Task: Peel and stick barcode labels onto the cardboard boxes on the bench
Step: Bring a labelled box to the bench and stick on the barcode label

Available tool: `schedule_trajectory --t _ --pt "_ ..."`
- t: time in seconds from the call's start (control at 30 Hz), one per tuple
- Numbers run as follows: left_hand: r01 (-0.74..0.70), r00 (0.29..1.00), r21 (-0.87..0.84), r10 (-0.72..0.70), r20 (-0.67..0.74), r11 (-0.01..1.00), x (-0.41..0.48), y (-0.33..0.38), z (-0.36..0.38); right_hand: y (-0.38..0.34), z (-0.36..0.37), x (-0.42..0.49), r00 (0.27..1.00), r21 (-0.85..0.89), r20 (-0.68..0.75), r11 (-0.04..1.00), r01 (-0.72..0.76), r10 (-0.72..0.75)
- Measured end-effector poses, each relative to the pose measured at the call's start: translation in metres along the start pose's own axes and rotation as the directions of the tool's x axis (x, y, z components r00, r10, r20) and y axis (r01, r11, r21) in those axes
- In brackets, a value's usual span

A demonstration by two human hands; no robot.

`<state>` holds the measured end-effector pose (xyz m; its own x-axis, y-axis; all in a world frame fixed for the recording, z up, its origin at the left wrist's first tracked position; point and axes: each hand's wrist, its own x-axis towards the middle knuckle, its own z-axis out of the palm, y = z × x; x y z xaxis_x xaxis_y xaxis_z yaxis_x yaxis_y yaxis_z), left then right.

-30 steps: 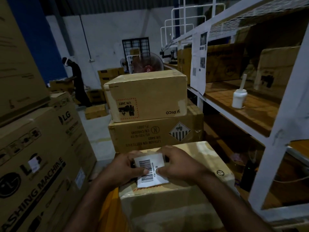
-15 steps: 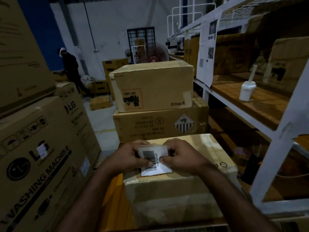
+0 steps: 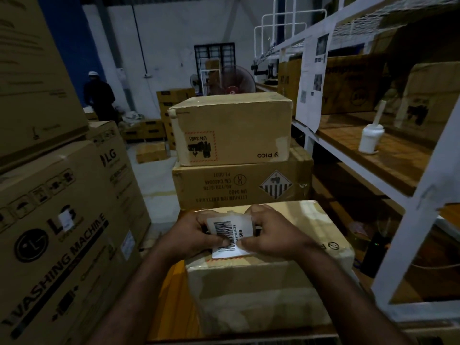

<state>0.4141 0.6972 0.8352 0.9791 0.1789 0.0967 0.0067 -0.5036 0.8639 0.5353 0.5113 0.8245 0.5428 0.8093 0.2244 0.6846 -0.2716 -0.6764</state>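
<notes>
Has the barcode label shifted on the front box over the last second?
No. The barcode label stays over the near-left corner of the front box top, held by left hand and right hand.

Barcode label (image 3: 230,239) over nearest cardboard box (image 3: 261,290)
White, tilted, print up, pinched between left hand (image 3: 191,235) and right hand (image 3: 276,235) above the box top.

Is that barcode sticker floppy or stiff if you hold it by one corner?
Likely floppy: the label is a thin sheet that bends near its top. Probably very light, since the left hand and right hand hold it with just fingers.
</notes>
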Motion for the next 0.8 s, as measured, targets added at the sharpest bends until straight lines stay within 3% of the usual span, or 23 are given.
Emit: schedule_trajectory --t 0.17,0.43,0.8 --pt "0.022 1.0 -0.007 -0.022 -0.006 1.0 -0.0032 0.0036 -0.0004 0.0042 -0.0006 -0.0001 0.999 0.139 0.053 0.99 -0.016 0.009" --pt "0.056 0.993 0.037 -0.06 0.101 0.998 -0.0066 0.0059 -0.0033 0.0052 -0.0009 -0.0024 0.998 0.193 0.068 0.981 -0.004 -0.009" --pt "-0.095 0.995 -0.013 0.095 0.015 0.995 -0.0103 0.0006 0.0004 0.002 -0.0035 0.0001 0.996 0.054 0.083 0.998 0.013 -0.017"
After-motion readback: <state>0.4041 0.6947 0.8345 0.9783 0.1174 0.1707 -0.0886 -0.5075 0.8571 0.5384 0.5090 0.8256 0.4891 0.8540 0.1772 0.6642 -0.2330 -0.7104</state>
